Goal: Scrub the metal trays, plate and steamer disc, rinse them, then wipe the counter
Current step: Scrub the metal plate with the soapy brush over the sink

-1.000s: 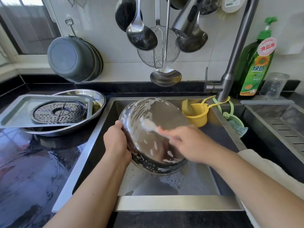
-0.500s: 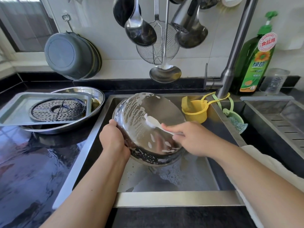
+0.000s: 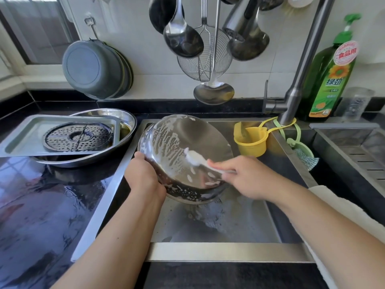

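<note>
There were two hands, left [image 3: 143,178] and right [image 3: 248,178], one soapy round tray [image 3: 183,142], one rectangular tray [image 3: 25,138], one steamer disc [image 3: 78,137], one plate [image 3: 125,122], one yellow cup [image 3: 250,140] and one soap bottle [image 3: 329,80].

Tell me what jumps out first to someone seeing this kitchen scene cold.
First, the soapy round metal plate, tilted over the sink: the left hand grips its left rim while the right hand works a foamy white brush on it. Next, on the counter to the left, the perforated steamer disc lies in a rectangular tray, stacked on a round metal tray. Ladles hang on the wall above.
</note>
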